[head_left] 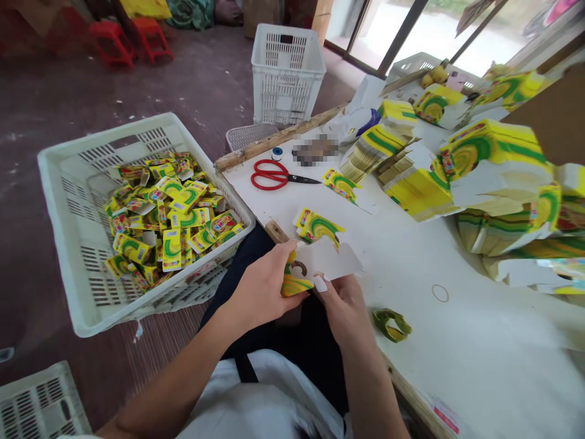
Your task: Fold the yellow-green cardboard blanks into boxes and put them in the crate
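Note:
Over my lap, at the table's edge, I hold a small yellow-green printed carton with a round cut-out and a white flap spread to the right. My left hand wraps around its left side. The fingers of my right hand pinch its lower right edge, thumb on top. A flat carton blank lies on the table just beyond my hands, and another blank is farther back. Left of me, a white crate holds a heap of folded cartons.
Red-handled scissors lie near the table's left edge. Stacks of carton blanks cover the back right of the white table. A green ring-shaped scrap and a rubber band lie nearer. Another white crate stands behind.

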`<state>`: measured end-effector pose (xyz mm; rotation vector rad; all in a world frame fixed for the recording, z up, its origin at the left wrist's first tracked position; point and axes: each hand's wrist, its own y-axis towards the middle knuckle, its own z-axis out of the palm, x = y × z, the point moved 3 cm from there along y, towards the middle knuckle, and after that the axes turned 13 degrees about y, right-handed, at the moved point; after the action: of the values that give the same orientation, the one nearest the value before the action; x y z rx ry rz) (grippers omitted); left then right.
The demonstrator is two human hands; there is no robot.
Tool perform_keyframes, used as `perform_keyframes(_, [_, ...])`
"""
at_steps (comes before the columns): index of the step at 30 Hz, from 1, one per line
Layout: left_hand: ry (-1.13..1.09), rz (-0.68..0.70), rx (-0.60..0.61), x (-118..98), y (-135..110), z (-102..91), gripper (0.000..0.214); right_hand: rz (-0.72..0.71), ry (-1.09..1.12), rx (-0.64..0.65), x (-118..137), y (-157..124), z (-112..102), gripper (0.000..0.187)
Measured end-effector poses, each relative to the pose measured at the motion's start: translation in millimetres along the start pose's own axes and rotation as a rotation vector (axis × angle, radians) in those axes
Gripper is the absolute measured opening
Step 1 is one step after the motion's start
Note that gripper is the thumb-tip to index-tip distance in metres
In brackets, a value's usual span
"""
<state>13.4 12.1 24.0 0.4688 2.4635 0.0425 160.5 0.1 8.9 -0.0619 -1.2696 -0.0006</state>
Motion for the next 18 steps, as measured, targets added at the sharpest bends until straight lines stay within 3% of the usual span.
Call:
perform_keyframes(1, [0.014,0.045,-0.014,-2.2,-1.7,2.1,0.07,0.135,0.114,0.03,-5.6,-0.2,3.6,0.049])
perform_keyframes(3, [0.04,0.136,-0.018,-7.3,-4.1,5.3,0.068,0.267,0.225,0.046,-12.3,-1.2,8.9,0.05])
perform_keyframes(6, [0.048,0.187,0.011,-11.4,-4.3,6.3,0.062,0.251,0.187,0.063,-16.4,-3.1,7.8,0.052])
perform_keyframes(10, [0.011,0.089,0.1,-6.6,-0.5,6.2,0.057,0.099,-0.026,0.175,-13.5,-7.9,-0.2,0.053])
perform_keyframes(13, [0.002,0.045,0.149,-1.5,2.6,10.8,0.06,-0.116,-0.336,0.278,-4.4,-11.2,2.5,0.05])
perform_keyframes(15, [0.001,0.053,0.121,0.4,3.9,14.5,0.059,-0.266,-0.501,0.315,0.4,-11.5,7.8,0.053])
perform_keyframes(18, [-0.009,0.034,0.0,3.8,3.5,14.4,0.066,-0.391,-0.552,0.295,2.5,-7.6,9.8,0.057])
